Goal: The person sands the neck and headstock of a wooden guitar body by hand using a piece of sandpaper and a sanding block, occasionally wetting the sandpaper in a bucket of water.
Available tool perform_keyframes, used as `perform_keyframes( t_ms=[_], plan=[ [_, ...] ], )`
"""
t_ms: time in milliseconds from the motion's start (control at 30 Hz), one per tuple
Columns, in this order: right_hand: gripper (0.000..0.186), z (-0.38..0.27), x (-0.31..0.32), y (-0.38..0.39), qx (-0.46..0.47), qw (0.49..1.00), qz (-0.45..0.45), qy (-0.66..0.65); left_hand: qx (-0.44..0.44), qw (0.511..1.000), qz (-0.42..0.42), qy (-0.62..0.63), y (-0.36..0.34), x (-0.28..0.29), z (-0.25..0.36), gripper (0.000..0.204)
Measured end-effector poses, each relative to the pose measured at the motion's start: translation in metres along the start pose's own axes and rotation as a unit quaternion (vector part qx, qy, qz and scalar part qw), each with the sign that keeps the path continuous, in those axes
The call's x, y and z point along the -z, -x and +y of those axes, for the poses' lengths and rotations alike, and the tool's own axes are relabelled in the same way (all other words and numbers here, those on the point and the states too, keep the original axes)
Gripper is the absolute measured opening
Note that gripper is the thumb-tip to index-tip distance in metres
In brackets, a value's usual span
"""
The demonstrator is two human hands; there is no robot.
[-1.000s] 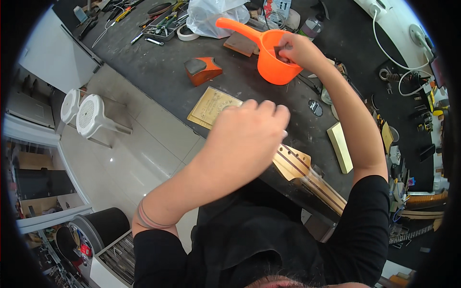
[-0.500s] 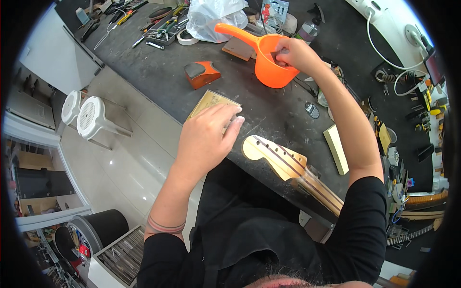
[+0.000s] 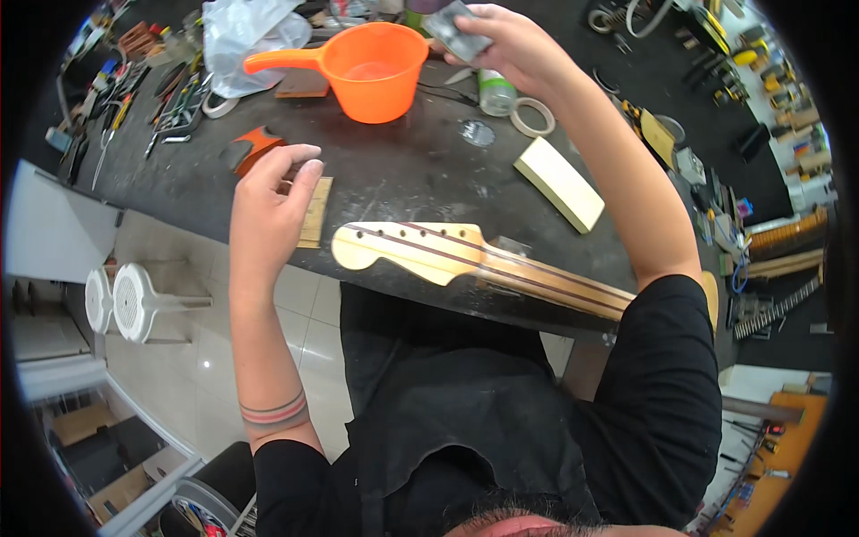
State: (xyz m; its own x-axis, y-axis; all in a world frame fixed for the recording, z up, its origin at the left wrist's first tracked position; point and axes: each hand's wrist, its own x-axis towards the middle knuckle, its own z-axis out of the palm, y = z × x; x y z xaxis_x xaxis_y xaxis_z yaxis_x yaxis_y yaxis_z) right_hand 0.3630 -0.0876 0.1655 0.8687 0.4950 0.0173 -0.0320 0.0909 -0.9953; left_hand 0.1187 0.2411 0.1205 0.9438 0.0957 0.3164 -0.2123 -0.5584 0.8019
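My right hand (image 3: 506, 49) is raised beside the rim of the orange dipper (image 3: 371, 94), gripping a grey, wet-looking rectangular pad (image 3: 452, 31). My left hand (image 3: 275, 197) hovers with loosely curved fingers and empty grip over the yellowish flat packet (image 3: 314, 219), near an orange-and-black block (image 3: 247, 145). Below them a pale wooden guitar headstock (image 3: 398, 246) with dark stripes and a row of holes lies at the bench edge, its neck (image 3: 555, 282) running right under my arm.
On the dark bench (image 3: 394, 170) are a cream block (image 3: 559, 183), tape roll (image 3: 532, 116), bottle (image 3: 497, 94), plastic bag (image 3: 246, 45) and several tools (image 3: 179, 112). White stools (image 3: 134, 304) stand on the floor at left; more tools (image 3: 787, 107) crowd the right.
My right hand has come out of the dipper, lifting the grey pad. My left hand has moved away from over the headstock toward the left. The view has turned.
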Motion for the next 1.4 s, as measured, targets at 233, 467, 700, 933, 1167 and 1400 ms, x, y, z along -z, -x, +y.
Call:
perform_keyframes(
  t_ms=[233,467,700,933,1167,1400],
  plan=[
    [0.031,0.044,0.082,0.228,0.185,0.664,0.067,0.722,-0.039,0.998,-0.050,-0.014,0.001,-0.040,0.011,0.019],
    [0.037,0.075,0.088,0.270,0.203,0.593,0.003,0.779,0.016,0.999,-0.008,0.048,0.001,-0.020,-0.010,0.023],
    [0.038,0.022,0.107,0.247,0.003,0.763,0.080,0.641,0.021,0.999,-0.003,0.049,0.020,-0.007,-0.018,0.026],
    [0.038,0.078,0.104,0.251,0.190,0.646,0.004,0.739,0.034,0.999,-0.004,0.034,0.035,-0.007,-0.015,0.023],
    [0.036,0.034,0.058,0.270,0.100,0.842,0.087,0.523,0.022,0.999,0.023,0.024,0.050,-0.023,-0.005,0.022],
    [0.043,0.040,-0.029,0.303,0.299,0.737,-0.035,0.605,-0.096,0.989,0.098,0.062,0.072,-0.050,0.009,0.018]
  ],
)
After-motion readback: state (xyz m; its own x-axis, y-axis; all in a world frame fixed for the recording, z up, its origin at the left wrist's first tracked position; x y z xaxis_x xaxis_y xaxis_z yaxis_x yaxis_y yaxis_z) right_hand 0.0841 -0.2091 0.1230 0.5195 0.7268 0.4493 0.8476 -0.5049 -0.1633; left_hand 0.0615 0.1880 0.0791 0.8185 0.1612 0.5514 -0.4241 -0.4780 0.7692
